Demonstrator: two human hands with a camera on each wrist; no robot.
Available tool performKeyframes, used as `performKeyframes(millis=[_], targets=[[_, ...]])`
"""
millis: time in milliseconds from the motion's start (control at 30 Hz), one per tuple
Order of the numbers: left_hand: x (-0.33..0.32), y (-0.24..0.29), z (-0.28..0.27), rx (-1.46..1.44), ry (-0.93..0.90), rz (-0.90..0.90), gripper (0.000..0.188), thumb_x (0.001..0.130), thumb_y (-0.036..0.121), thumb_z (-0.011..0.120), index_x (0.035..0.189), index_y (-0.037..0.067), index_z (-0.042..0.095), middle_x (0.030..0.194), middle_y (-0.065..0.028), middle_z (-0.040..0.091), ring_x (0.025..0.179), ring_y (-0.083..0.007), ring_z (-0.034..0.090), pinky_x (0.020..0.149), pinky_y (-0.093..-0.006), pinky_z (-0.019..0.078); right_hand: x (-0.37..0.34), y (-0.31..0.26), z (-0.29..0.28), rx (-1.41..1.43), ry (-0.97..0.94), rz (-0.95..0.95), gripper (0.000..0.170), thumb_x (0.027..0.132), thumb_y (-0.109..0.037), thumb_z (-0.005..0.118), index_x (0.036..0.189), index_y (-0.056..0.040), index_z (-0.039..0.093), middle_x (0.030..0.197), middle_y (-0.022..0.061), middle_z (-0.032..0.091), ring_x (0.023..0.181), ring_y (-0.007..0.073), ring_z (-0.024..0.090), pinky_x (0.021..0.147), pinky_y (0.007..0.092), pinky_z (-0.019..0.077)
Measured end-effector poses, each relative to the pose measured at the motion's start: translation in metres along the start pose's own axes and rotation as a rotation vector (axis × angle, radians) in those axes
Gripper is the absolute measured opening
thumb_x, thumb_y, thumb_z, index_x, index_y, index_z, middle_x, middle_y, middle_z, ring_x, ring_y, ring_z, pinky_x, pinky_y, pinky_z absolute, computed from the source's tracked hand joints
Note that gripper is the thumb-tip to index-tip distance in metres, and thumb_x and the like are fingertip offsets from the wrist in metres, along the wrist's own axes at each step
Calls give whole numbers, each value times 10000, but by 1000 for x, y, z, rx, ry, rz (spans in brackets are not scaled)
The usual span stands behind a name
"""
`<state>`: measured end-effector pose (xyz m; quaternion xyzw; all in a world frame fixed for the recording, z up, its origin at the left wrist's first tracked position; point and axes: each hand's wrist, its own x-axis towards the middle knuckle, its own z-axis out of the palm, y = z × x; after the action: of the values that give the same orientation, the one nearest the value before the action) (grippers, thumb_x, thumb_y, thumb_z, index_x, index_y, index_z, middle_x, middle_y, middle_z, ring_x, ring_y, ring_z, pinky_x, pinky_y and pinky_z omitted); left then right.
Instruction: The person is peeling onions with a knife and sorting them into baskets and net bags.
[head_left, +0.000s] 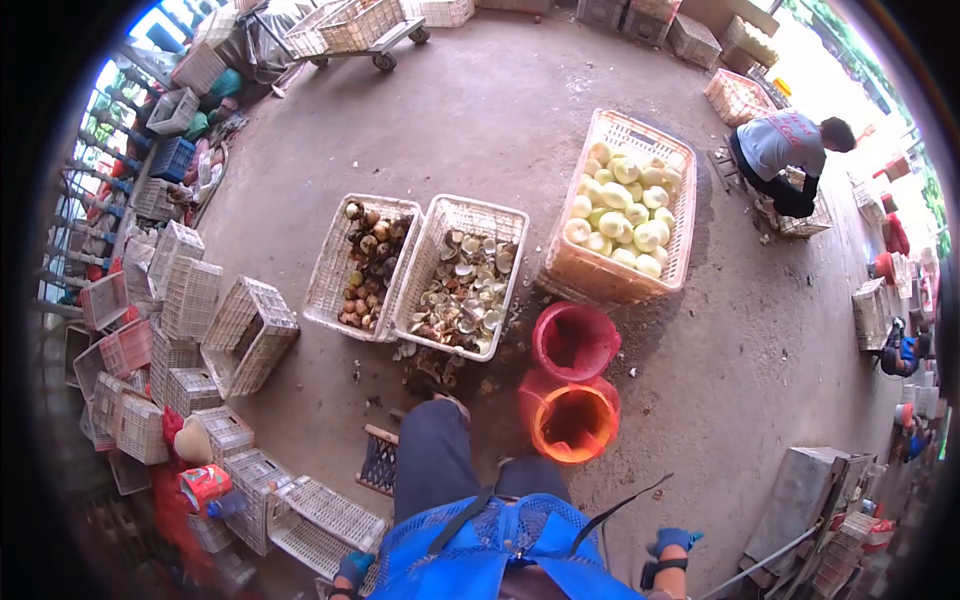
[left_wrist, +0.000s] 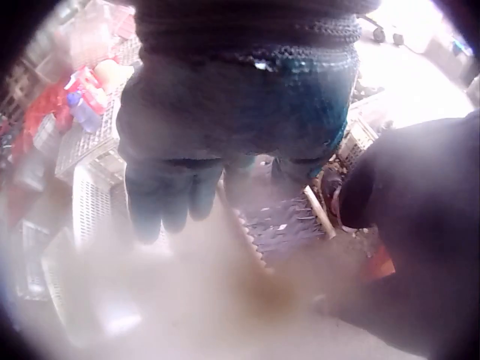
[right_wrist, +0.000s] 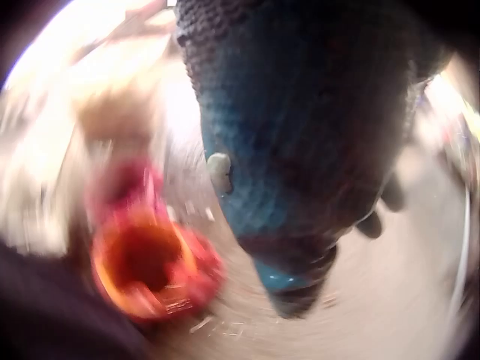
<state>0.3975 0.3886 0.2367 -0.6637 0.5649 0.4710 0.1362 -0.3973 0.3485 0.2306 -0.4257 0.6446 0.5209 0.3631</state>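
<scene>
My left hand (head_left: pixel 355 568), in a teal work glove, hangs low beside my left leg near white plastic crates. In the left wrist view the left glove (left_wrist: pixel 232 120) shows its fingers pointing down, holding nothing. A small stool (head_left: pixel 378 460) with a dark woven seat is close to it. On the other side, my right hand (head_left: pixel 678 542) hangs away from my body in a blue glove. The right glove (right_wrist: pixel 300 135) is blurred in the right wrist view, fingers downward with nothing in them; an orange-rimmed bucket (right_wrist: pixel 100 259) is on the floor beyond it.
Ahead are a crate of brown-skinned round produce (head_left: pixel 365 290), a crate of peel scraps (head_left: pixel 460 300) and a crate of pale peeled rounds (head_left: pixel 625 210). A pink bucket (head_left: pixel 575 340) touches the orange bucket (head_left: pixel 575 425). Stacked crates (head_left: pixel 190 300) line the left; someone (head_left: pixel 780 150) sits at right.
</scene>
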Motion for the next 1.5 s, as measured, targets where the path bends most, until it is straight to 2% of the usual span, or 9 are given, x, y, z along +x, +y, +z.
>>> performKeyframes(millis=[100, 200, 400, 633, 900, 967, 1033, 1233, 1500], targets=[[36, 38, -24, -803, 37, -643, 338, 801, 318, 689, 992, 39, 695, 848, -133, 690, 703, -239, 625, 645, -376, 490, -73, -12, 57, 358, 394, 109, 387, 823, -345, 664, 1117, -93, 654, 958, 74, 700, 946, 248, 640, 902, 549, 444], [89, 27, -65, -588, -46, -448, 364, 819, 340, 682, 966, 8, 694, 823, -93, 682, 671, -191, 602, 637, -355, 488, -67, -29, 125, 1451, 338, 232, 240, 813, -111, 668, 1034, -21, 641, 786, 107, 649, 626, 167, 596, 577, 325, 514], [212, 24, -202, -448, 151, -188, 331, 861, 274, 670, 1023, -14, 675, 819, -57, 671, 720, -129, 587, 673, -295, 497, -120, -128, 45, 865, 838, 322, 198, 843, -208, 632, 866, -15, 670, 692, 130, 671, 586, 194, 650, 533, 346, 510], [279, -24, -349, -694, 354, -94, 252, 884, 164, 669, 1087, 15, 656, 884, -11, 657, 752, -95, 564, 651, -255, 473, -154, -252, -224, 1206, 486, 296, 329, 884, -349, 613, 724, -65, 653, 541, 119, 595, 512, 216, 634, 524, 365, 495], [279, 13, -435, -1185, 444, -425, 354, 893, 330, 628, 1184, 129, 609, 841, 11, 599, 638, -131, 560, 502, -272, 447, -126, -323, -492, 2350, 9, -1236, 484, 951, -283, 583, 1363, -54, 470, 1309, 158, 560, 1214, 251, 540, 1074, 424, 391], [276, 40, -424, -1304, 472, -264, 416, 872, 408, 631, 1190, 141, 608, 932, -17, 624, 692, -169, 600, 560, -307, 493, -71, -347, -526, 2333, -207, -1169, 491, 940, -366, 569, 1317, -53, 525, 1274, 141, 597, 1153, 297, 583, 1007, 379, 432], [294, 71, -422, -1317, 422, -203, 451, 857, 442, 641, 1195, 145, 608, 943, -21, 629, 721, -174, 613, 574, -317, 507, -1, -376, -535, 1178, 362, -530, 439, 935, -300, 592, 1277, -28, 552, 1190, 130, 638, 1084, 247, 614, 946, 352, 465], [473, 207, -348, -812, 182, -7, 328, 920, 203, 620, 1195, 25, 604, 1074, -75, 656, 908, -194, 639, 777, -313, 526, 111, -439, -498, 1729, 552, -512, 393, 878, -159, 649, 1228, 2, 573, 982, 103, 679, 899, 159, 624, 816, 322, 506], [560, 223, -216, -268, 86, 368, 349, 839, 154, 653, 1157, 20, 602, 1127, -213, 622, 1050, -381, 592, 926, -428, 466, 238, -555, -495, 516, 799, -366, 318, 858, -230, 560, 1153, -115, 594, 1057, 123, 632, 1001, 285, 606, 904, 446, 435]])
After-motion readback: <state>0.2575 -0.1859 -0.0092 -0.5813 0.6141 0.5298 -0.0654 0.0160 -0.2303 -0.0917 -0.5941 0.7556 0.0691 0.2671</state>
